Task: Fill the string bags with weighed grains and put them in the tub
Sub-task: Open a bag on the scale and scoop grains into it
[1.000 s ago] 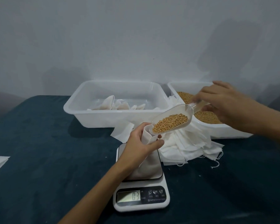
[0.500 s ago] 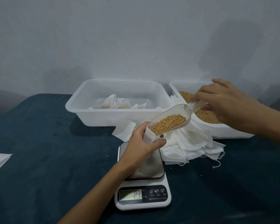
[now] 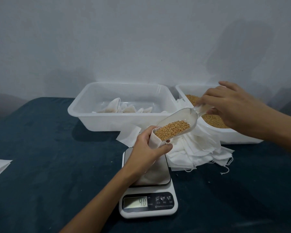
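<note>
Left hand grips the bag mouth (on the scale); right hand clasps the scoop above

Dim, cool, even light gives the scene a bluish-grey cast. Soft shadows sit on the far wall (the darkest at far right) and beneath the near-left tub. Wide-angle bending curves the edges; fine detail is slightly soft.

Left of the scale bare cloth lies open; bag pile crowds its right.
</note>
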Tool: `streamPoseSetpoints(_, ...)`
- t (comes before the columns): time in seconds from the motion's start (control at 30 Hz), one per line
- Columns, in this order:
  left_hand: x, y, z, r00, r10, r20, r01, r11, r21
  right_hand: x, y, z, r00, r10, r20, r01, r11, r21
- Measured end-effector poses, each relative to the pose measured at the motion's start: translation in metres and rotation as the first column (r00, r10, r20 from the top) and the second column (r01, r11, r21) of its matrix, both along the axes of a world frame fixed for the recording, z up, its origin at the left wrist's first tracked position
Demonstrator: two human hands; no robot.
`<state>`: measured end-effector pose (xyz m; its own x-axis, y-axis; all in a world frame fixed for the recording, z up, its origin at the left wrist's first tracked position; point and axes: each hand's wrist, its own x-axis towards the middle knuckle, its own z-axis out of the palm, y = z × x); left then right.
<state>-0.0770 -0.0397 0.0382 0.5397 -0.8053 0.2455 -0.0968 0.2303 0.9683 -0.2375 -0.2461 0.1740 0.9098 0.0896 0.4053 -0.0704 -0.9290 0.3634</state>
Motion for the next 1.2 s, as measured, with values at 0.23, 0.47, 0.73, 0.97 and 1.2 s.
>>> streamPoseSetpoints(0.23,-0.0002,0.0006,0.0009,1.0,0.001,-0.002,-0.001,1.0,-0.002,-0.0001,0.0004,0.0001,1.0,-0.009,-0.009,0.009,1.0,0.004)
streamPoseSetpoints(0.47,-0.0016,0.0003,0.0024,1.0,0.013,-0.016,-0.013,1.0,0.002,-0.0002,0.0012,-0.0004,1.0,-0.014,-0.004,0.014,1.0,-0.008)
streamPoseSetpoints(0.73,-0.0019,0.0005,0.0026,1.0,0.03,0.001,-0.03,0.999,0.017,0.0,0.0041,-0.0004,1.0,-0.014,0.001,0.014,1.0,-0.011)
streamPoseSetpoints(0.97,-0.0017,0.0008,0.0025,1.0,0.018,-0.002,-0.018,1.0,0.014,-0.0001,0.0043,0.0007,1.0,-0.024,-0.008,0.024,1.0,-0.02)
streamPoseSetpoints(1.2,-0.0015,0.0016,0.0032,1.0,0.021,0.0,-0.021,1.0,0.022,0.0018,0.0035,0.0,1.0,-0.024,0.003,0.024,0.999,-0.021)
